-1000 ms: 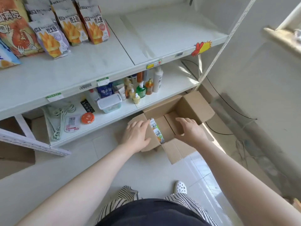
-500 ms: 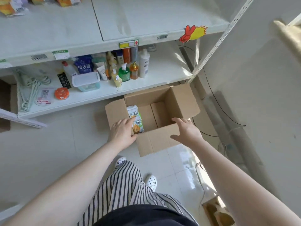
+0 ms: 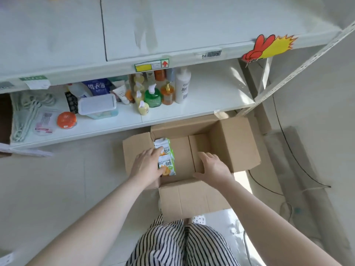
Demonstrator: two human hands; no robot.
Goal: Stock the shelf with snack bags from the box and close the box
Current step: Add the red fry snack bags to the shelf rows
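Observation:
An open cardboard box (image 3: 233, 144) stands on the floor below the shelves, its four flaps spread outward. Green and white snack bags (image 3: 166, 160) stand against its left inner wall. My left hand (image 3: 148, 167) reaches into the box and its fingers lie on the bags; whether it grips them I cannot tell. My right hand (image 3: 213, 167) hovers open over the box's bare right half, fingers spread, holding nothing. The white upper shelf (image 3: 192, 25) fills the top of the view.
The lower shelf (image 3: 215, 91) carries bottles (image 3: 153, 95), a white pump bottle (image 3: 182, 85), a lidded plastic tub (image 3: 98, 105), an orange round item (image 3: 66, 120) and coiled rope (image 3: 26, 110). A black cable (image 3: 288, 148) runs along the floor right of the box. My striped trousers are below.
The view has tilted down and closed in on the box. My left hand has moved further onto the snack bags, and my right hand has come from the near flap to over the box's inside.

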